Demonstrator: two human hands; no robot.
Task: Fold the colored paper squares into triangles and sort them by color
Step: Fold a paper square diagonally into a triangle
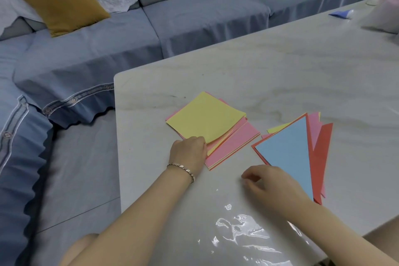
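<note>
In the middle of the frame, on the bench (280, 75), sits your stack (237, 142) of paper squares. A yellow square (205, 116) is on top and pink ones show under it. Your left hand (187, 153) is at the stack's near corner. Its fingers curl round the corner of the yellow square and seem to pinch it, though the back of the hand hides the tips. Your right hand (265, 181) rests on the bench lower in the frame, just beside the folded papers. Its fingers are loosely bent and hold nothing.

To the right of the stack lies the heap (321, 157) of triangles. A blue triangle (287, 153) is on top, with red, pink and yellow ones peeking out from under it. So some folding is done. But the stack looks thick, so I think many squares are left to fold. The triangles are all mixed in one heap, so the sorting by colour has not begun, as far as I can see. The next job looks like folding the yellow square.
</note>
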